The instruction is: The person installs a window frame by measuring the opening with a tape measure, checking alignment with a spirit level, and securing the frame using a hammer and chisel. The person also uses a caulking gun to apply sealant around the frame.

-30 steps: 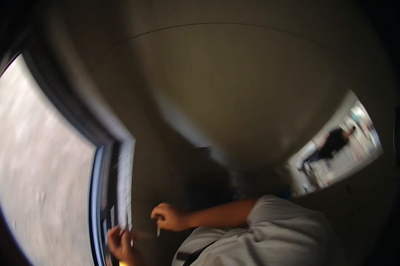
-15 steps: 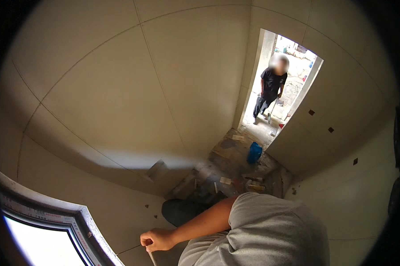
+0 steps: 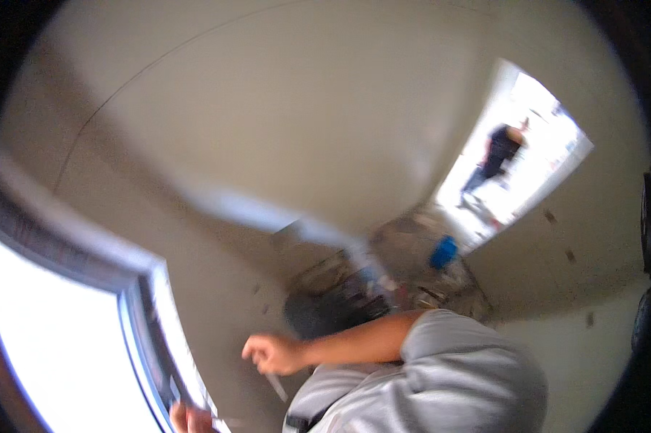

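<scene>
My right hand point(image 3: 273, 353), at the end of a bare forearm and grey sleeve, is closed on a thin pale stick point(image 3: 278, 388) that points down from the fingers. At the lower left my left hand point(image 3: 192, 419) comes partly into view beside the window frame point(image 3: 150, 317). Its fingers look curled, with a narrow pale sliver just above them. Blur and the picture's edge hide what it holds. Beyond my right forearm is a dark rounded shape point(image 3: 318, 312) near the floor.
Large pale panels line the wall point(image 3: 304, 123). Debris litters the floor point(image 3: 401, 242), with a blue bag point(image 3: 443, 252) among it. A person in dark clothes point(image 3: 500, 151) stands in the bright doorway at the far right. Small dark square marks dot the right wall point(image 3: 535, 274).
The view has swung, so doorway and blue bag sit further right and more window shows. My left hand has come into view. My right hand keeps its grip on the stick.
</scene>
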Motion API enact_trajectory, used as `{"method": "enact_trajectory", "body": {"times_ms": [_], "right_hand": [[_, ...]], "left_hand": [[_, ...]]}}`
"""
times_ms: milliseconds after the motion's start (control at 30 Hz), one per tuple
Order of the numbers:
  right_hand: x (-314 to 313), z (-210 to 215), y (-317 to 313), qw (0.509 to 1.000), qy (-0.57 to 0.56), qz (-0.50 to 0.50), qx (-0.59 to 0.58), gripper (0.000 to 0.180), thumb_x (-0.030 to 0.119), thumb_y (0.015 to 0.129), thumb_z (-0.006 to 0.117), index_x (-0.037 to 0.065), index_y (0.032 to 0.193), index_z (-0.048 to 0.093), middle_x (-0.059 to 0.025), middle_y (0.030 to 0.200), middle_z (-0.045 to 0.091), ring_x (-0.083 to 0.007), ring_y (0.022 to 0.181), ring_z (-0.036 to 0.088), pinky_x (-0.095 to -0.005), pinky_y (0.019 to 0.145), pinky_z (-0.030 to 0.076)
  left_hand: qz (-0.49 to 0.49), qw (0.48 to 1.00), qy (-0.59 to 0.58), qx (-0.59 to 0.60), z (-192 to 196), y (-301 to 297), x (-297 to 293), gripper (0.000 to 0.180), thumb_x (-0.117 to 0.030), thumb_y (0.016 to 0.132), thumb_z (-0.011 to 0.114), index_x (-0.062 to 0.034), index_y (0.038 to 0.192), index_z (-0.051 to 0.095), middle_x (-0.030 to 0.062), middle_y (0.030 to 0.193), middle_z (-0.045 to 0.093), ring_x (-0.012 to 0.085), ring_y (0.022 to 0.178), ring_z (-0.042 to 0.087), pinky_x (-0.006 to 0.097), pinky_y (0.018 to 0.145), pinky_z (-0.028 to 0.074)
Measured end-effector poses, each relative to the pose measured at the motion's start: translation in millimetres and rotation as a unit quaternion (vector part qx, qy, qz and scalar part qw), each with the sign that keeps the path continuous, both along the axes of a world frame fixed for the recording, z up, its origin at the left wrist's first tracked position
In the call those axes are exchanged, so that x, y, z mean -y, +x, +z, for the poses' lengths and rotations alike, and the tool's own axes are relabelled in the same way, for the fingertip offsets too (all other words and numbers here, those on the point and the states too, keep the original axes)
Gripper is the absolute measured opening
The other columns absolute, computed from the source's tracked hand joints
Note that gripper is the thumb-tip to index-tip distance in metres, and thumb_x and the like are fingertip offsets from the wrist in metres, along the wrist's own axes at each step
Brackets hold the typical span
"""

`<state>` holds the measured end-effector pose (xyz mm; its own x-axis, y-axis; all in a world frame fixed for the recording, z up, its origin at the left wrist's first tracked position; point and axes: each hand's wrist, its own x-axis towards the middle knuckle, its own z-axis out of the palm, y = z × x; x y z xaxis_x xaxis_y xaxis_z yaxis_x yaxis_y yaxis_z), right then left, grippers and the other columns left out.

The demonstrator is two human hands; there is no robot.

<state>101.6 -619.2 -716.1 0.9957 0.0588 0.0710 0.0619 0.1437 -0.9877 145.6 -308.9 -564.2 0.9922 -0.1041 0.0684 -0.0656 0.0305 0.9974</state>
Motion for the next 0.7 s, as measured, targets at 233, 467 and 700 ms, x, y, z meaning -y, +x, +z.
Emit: {"method": "enact_trajectory", "body": {"times_ms": [233, 467, 700], "right_hand": [[19, 12, 2, 0.994, 0.062, -0.006, -0.092, 0.025, 0.010, 0.105, 0.058, 0.001, 0.126, 0.068, -0.0073, 0.103, 0.072, -0.0149, 0.089, 0.071, -0.0339, 0.079, 0.060], [-28, 60, 20, 0.979, 0.106, 0.149, -0.087, 0.024, 0.001, 0.104, 0.066, 0.001, 0.127, 0.065, -0.0047, 0.115, 0.071, -0.0126, 0.104, 0.071, -0.0286, 0.091, 0.058], [-108, 94, 17, 0.929, 0.110, 0.348, -0.059, 0.028, 0.003, 0.105, 0.068, 0.000, 0.132, 0.062, -0.0103, 0.119, 0.072, -0.0154, 0.109, 0.072, -0.0318, 0.097, 0.060]], "left_hand": [[-0.049, 0.988, -0.141, -0.041, -11, -9, 11, 0.039, -0.015, 0.096, 0.073, 0.0005, 0.130, 0.064, 0.0122, 0.093, 0.073, 0.0223, 0.080, 0.075, 0.042, 0.081, 0.066], [-0.017, 0.977, 0.057, -0.204, -25, -70, -20, 0.038, -0.011, 0.093, 0.058, -0.0076, 0.130, 0.066, 0.0001, 0.099, 0.061, 0.0088, 0.078, 0.054, 0.025, 0.068, 0.045], [-0.012, 0.977, 0.159, -0.138, -30, -111, 2, 0.044, -0.019, 0.093, 0.085, -0.0077, 0.131, 0.065, -0.0025, 0.093, 0.066, 0.0060, 0.078, 0.057, 0.026, 0.072, 0.049]]}}
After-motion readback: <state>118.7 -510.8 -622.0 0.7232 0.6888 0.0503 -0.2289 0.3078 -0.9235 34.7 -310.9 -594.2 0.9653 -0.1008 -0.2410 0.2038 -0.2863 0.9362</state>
